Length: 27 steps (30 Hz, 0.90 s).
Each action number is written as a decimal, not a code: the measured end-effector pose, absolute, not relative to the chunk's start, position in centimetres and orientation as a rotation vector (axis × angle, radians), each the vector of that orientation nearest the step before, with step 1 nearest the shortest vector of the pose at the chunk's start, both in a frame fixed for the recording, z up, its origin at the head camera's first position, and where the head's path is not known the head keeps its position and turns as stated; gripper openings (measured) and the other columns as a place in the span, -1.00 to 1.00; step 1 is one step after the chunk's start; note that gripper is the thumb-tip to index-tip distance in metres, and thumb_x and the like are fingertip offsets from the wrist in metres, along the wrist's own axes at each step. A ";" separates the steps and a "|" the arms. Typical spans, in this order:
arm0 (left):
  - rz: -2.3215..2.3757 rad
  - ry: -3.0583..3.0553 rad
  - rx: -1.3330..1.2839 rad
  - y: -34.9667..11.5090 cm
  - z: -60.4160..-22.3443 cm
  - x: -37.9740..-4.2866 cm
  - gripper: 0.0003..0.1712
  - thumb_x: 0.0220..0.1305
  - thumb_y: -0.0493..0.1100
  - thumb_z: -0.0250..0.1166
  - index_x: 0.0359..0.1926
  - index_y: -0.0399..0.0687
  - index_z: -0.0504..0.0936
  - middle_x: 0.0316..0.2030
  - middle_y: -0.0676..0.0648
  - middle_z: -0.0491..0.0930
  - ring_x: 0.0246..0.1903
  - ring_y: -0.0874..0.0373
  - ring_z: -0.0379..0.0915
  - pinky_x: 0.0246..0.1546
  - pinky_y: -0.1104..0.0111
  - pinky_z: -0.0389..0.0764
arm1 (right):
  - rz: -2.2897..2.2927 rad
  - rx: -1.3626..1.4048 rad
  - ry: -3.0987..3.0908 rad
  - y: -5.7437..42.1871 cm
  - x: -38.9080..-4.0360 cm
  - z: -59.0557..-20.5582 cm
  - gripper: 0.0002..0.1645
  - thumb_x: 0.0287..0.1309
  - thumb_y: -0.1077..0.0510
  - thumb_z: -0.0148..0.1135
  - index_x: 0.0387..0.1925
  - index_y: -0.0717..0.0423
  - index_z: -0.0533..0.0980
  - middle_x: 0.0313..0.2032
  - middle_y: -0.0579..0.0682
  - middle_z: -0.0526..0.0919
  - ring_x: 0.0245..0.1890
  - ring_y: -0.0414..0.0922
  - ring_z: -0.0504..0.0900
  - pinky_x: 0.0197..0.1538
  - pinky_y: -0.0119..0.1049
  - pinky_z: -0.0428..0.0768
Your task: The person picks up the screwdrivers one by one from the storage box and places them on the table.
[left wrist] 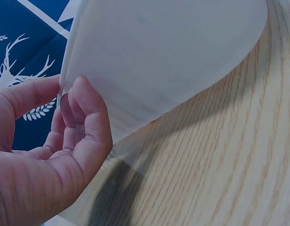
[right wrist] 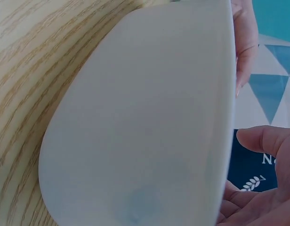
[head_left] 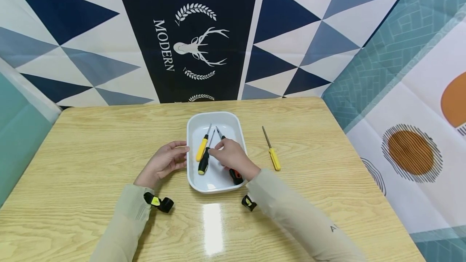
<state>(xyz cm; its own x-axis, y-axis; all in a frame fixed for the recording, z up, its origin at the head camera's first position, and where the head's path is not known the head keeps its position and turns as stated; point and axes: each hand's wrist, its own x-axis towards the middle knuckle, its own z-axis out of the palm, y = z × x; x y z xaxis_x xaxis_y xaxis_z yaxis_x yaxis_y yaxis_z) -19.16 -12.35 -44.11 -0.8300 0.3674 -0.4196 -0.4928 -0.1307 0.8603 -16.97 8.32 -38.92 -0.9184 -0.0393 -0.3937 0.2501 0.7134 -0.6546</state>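
The table (head_left: 91,152) here is pale wood with streaky grain, and a bright patch of glare (head_left: 212,229) shines at its near side. Along the far side hangs a patterned cloth (head_left: 302,31): triangles in white, navy and grey-blue flank a dark panel (head_left: 193,31) with a white deer head (head_left: 194,47) and the word MODERN (head_left: 164,45) turned sideways. To the left I see plain teal cloth (head_left: 20,136); to the right, a teal-and-white hanging (head_left: 397,47) with a lined brown disc (head_left: 411,152).

Both beige-sleeved arms (head_left: 298,213) reach forward; bare left hand (head_left: 167,160) curves its fingers, bare right hand (head_left: 232,155) holds thumb apart from fingers.
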 end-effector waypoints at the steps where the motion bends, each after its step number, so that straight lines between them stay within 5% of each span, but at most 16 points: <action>1: 2.005 1.583 -0.140 -12.3 -44.1 -19.2 -0.37 0.13 -0.15 0.20 0.17 -0.19 0.15 -0.29 -0.03 0.47 -0.37 0.24 0.45 -0.32 0.42 0.58 | -1.045 0.159 2.540 8.3 -17.0 -38.9 -0.56 0.02 -0.15 0.11 -0.19 0.08 0.43 -0.51 0.01 0.53 -0.53 -0.05 0.56 -0.50 -0.25 0.58; 19: 2.004 1.593 -0.137 -12.4 -44.1 -19.1 -0.39 0.16 -0.16 0.17 0.17 -0.21 0.15 -0.29 -0.03 0.46 -0.37 0.24 0.45 -0.31 0.42 0.58 | -1.002 0.234 2.507 7.3 -17.4 -40.2 -0.64 0.01 -0.13 0.13 -0.32 0.06 0.43 -0.59 -0.03 0.50 -0.64 -0.11 0.50 -0.56 -0.26 0.56; 27: 2.007 1.586 -0.135 -12.4 -44.1 -19.2 -0.43 0.18 -0.18 0.16 0.16 -0.19 0.16 -0.28 -0.01 0.48 -0.35 0.23 0.46 -0.30 0.41 0.58 | -1.028 0.212 2.493 6.7 -17.4 -40.4 -0.70 0.00 -0.11 0.12 -0.57 0.01 0.38 -0.79 -0.10 0.34 -0.76 -0.17 0.38 -0.67 -0.33 0.46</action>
